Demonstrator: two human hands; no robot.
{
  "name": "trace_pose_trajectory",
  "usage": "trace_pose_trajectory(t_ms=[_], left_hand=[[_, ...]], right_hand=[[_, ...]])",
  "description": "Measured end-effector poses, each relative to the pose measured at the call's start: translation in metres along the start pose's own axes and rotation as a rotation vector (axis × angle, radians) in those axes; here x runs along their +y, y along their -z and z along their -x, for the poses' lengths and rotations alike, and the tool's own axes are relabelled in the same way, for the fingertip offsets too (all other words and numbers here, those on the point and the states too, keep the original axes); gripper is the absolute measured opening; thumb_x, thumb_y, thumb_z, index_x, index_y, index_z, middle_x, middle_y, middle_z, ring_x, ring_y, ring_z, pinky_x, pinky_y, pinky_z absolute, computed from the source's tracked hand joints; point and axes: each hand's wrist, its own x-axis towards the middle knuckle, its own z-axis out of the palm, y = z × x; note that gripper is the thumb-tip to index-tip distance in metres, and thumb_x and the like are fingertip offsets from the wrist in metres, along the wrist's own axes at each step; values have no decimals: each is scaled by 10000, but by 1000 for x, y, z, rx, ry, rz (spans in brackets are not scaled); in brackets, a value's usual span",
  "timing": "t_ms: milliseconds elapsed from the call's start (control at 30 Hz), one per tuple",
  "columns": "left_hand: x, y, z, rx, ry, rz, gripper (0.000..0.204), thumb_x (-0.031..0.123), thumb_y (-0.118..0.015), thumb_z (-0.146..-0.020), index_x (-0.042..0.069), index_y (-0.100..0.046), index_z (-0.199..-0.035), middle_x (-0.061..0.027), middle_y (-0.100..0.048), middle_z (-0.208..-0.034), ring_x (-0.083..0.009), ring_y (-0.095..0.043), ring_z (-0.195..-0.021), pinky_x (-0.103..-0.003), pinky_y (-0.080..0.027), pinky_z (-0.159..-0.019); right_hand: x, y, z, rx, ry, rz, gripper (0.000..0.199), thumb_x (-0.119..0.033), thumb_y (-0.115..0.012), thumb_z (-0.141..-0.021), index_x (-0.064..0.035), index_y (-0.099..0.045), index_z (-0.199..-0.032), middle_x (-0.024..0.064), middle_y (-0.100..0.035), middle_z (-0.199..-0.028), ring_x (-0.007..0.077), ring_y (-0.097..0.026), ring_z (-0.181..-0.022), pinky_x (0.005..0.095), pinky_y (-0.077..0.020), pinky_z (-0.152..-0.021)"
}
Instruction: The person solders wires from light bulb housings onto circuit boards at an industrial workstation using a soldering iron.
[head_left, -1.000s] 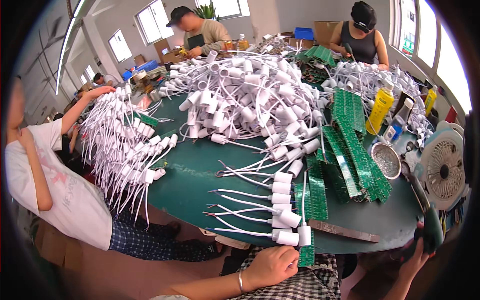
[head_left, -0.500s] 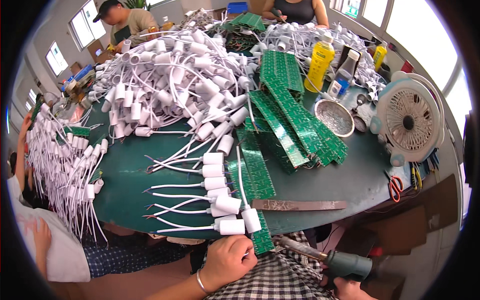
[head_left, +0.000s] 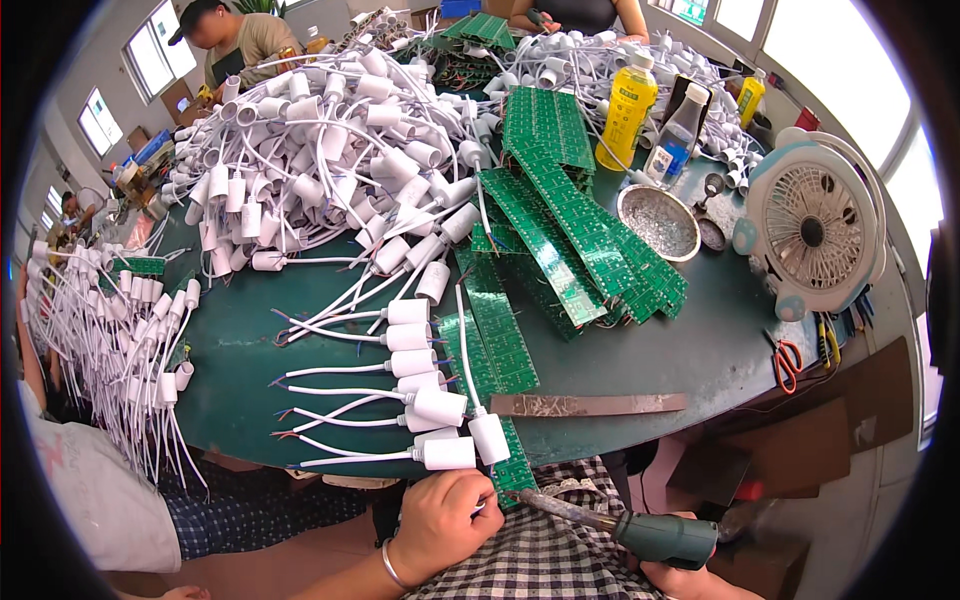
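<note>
Near the table's front edge, my left hand point(head_left: 447, 522) is closed in a pinch beside the end of a green circuit board strip point(head_left: 515, 462). A small pale piece shows between its fingertips, too small to make out. My right hand point(head_left: 672, 578) grips the dark green handle of a soldering iron point(head_left: 660, 538). The iron's tip touches or nearly touches the board's near end, right beside my left fingers. A white lamp socket point(head_left: 489, 438) with its cable lies on the strip. Left of it, several more sockets point(head_left: 443, 453) lie in a row, wires pointing left.
A large heap of white sockets point(head_left: 330, 140) covers the back left. Stacked circuit boards point(head_left: 590, 240), a bowl point(head_left: 658, 222), bottles point(head_left: 627, 110), a fan point(head_left: 812, 232), orange-handled scissors point(head_left: 787, 365) and a brown strip point(head_left: 590, 404) lie rightward. Other people sit around the table.
My right hand has brought the soldering iron left and up, its tip now at the board's end near my left fingers. The whole view has shifted slightly.
</note>
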Motion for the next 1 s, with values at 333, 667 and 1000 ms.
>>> trace_pose_trajectory(t_ms=[333,667,1000], left_hand=[[-2,0,0,13,-16,-13,199,71,-703,-668,77,-565,-811,-70,-606,-778,-251,-604,-632,-346,-493,-551],[-1,0,-1,10,-15,-15,194,79,-703,-671,79,-565,-808,-63,-595,-763,-248,-596,-611,-347,-486,-538],[-1,0,-1,3,-18,-21,189,75,-700,-672,80,-561,-799,-59,-590,-748,-244,-590,-596,-342,-480,-527]], right_hand=[[4,1,-5,-69,58,124,383,-118,-680,-756,-1,-569,-1104,144,-547,-1081,297,-534,-969,400,-428,-858],[3,1,-4,-9,88,104,398,-120,-694,-764,12,-560,-1115,106,-581,-1032,226,-561,-900,372,-458,-808],[15,0,0,23,26,-27,411,-68,-630,-801,13,-468,-1170,79,-594,-915,158,-574,-767,329,-480,-715]])
